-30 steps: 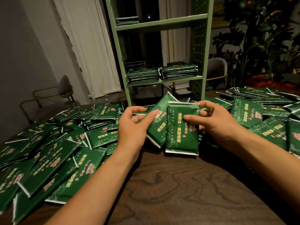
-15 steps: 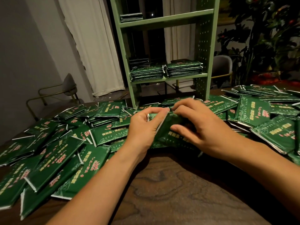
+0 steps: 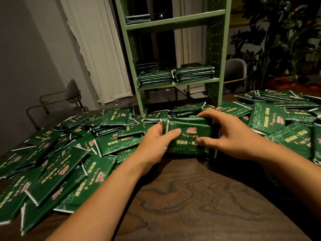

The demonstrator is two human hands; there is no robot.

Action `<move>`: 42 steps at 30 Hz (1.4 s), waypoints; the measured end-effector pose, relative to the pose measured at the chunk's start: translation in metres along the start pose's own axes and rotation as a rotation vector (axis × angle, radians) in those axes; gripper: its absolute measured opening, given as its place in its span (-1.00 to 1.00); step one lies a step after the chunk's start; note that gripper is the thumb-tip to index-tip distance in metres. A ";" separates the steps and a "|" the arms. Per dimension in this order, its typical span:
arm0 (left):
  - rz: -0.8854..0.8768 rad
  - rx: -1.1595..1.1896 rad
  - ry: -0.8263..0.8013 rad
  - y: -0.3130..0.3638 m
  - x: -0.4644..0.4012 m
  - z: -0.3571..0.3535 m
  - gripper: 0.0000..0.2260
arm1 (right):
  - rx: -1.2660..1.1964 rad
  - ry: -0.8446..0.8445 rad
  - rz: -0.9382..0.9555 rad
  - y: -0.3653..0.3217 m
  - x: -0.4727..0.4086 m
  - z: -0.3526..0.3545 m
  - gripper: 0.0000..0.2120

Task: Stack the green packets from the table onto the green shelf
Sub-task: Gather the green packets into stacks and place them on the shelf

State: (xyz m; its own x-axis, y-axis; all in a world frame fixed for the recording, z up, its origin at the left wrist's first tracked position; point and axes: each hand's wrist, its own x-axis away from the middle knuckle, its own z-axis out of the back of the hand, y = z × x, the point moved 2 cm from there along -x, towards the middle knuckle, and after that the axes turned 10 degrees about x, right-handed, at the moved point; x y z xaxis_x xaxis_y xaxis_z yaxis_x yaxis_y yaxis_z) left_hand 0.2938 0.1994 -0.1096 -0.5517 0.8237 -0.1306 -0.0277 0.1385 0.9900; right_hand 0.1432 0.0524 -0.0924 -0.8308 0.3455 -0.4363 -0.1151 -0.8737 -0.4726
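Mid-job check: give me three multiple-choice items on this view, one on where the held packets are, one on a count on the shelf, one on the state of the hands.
1. Where is the bundle of packets held?
A. on the top shelf board
B. over the table's near edge of the pile, in front of the green shelf
C. on the chair

2. How many front stacks sit side by side on the middle shelf board?
A. two
B. five
C. none

3. What are the hands doing?
A. both hang idle
B. only one touches packets
C. left hand and right hand both grip the bundle

Answers: 1 B, the bundle sits low before the shelf's foot; 2 A, two stacks meet at the board's middle; 3 C, fingers curl round both ends.
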 end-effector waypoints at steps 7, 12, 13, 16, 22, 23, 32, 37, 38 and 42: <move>-0.047 -0.220 -0.010 -0.004 -0.001 0.004 -0.64 | 0.028 -0.096 0.052 -0.004 0.001 -0.011 -0.42; -0.100 -0.346 -0.150 -0.010 -0.001 -0.002 -0.75 | 0.083 -0.113 0.021 0.001 0.001 -0.012 -0.63; -0.109 -0.347 -0.136 -0.009 -0.001 -0.003 -0.77 | 0.053 -0.100 0.007 0.000 0.000 -0.012 -0.64; -0.132 -0.357 -0.082 0.002 0.000 -0.003 -0.85 | -0.131 0.030 -0.095 -0.008 -0.004 -0.006 -0.57; -0.160 -0.234 0.043 0.032 0.016 0.001 -0.81 | -0.503 0.072 -0.405 -0.037 -0.018 -0.009 -0.54; -0.179 -0.249 0.086 0.034 0.021 0.006 -0.82 | -0.531 0.021 -0.439 -0.045 -0.020 -0.012 -0.57; -0.211 -0.346 0.408 0.048 0.075 0.070 -0.81 | -0.295 -0.346 -0.431 -0.112 -0.008 -0.055 -0.72; -0.206 -0.342 0.536 0.053 0.103 0.094 -0.78 | -0.059 -0.364 -0.356 -0.135 -0.012 -0.079 -0.53; -0.207 -0.326 0.554 0.054 0.107 0.098 -0.79 | 0.005 -0.371 -0.344 -0.140 -0.012 -0.083 -0.49; -0.212 -0.338 0.650 0.054 0.121 0.115 -0.73 | 0.261 -0.370 -0.333 -0.169 -0.011 -0.101 -0.37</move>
State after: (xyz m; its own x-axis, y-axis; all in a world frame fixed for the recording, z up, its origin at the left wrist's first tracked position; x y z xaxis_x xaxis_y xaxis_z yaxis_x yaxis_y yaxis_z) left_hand 0.3215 0.3704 -0.0783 -0.8832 0.2938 -0.3657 -0.3837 -0.0041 0.9234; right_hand 0.2263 0.2310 -0.0848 -0.8567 0.5152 0.0243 -0.4960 -0.8099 -0.3131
